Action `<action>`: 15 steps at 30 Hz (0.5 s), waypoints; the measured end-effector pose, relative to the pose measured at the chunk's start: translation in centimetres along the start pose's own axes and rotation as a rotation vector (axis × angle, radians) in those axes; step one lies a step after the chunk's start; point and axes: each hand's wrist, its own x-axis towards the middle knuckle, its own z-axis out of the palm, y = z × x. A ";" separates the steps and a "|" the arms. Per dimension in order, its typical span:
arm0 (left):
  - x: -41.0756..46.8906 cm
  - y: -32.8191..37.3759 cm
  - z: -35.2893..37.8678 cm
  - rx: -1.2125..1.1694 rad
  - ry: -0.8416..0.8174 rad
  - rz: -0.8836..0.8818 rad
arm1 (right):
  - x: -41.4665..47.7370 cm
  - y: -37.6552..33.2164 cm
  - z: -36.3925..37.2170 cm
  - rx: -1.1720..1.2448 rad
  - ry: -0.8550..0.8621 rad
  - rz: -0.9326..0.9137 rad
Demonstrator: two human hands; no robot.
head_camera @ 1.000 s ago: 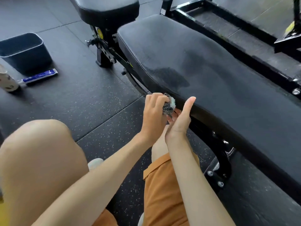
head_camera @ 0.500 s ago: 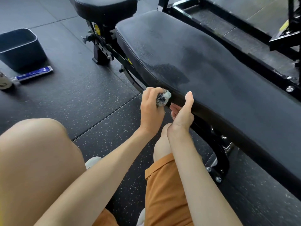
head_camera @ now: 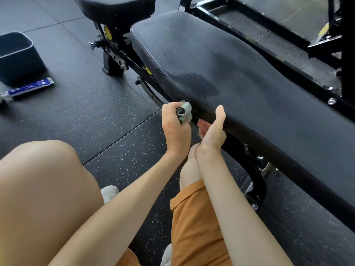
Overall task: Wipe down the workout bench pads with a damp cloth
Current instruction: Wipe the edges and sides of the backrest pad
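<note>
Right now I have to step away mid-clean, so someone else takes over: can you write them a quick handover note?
Left hand grips the bunched cloth against the near side edge of the long pad.
Right hand is open, thumb up against that same edge, holding nothing.
Done: one dark damp patch on the long pad's top, just beyond the cloth.
Left: the rest of the long pad looks dry, and the seat pad shows no wet marks.

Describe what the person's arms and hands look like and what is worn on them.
Both the left hand and the right hand are bare: no gloves, rings or watch show. The left forearm and right forearm are uncovered, with no sleeve in view. The only clothing nearby is orange shorts.
</note>
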 end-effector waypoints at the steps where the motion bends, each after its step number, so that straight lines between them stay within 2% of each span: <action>1: -0.3 0.2 0.3 0.012 -0.045 0.033 | 0.0 -0.1 0.0 0.012 0.001 -0.005; 3: -1.4 0.6 0.6 0.043 -0.162 0.110 | 0.0 -0.3 -0.2 0.034 -0.030 0.008; 5: -1.5 0.6 0.5 0.050 -0.207 0.150 | -0.1 -0.5 -0.4 0.046 -0.047 0.007; 9: 1.1 -0.6 -0.8 -0.026 0.023 -0.053 | -0.2 0.0 0.0 -0.008 -0.032 0.009; 10: 1.5 -0.6 -0.8 -0.015 0.020 -0.053 | -0.4 0.0 0.0 -0.013 -0.029 0.004; 14: -0.8 0.2 -0.1 0.078 -0.281 0.273 | -0.1 -0.4 -0.8 0.048 -0.073 -0.010; 15: -0.9 0.1 -0.1 0.084 -0.311 0.312 | 0.1 -0.4 -0.9 0.053 -0.092 -0.007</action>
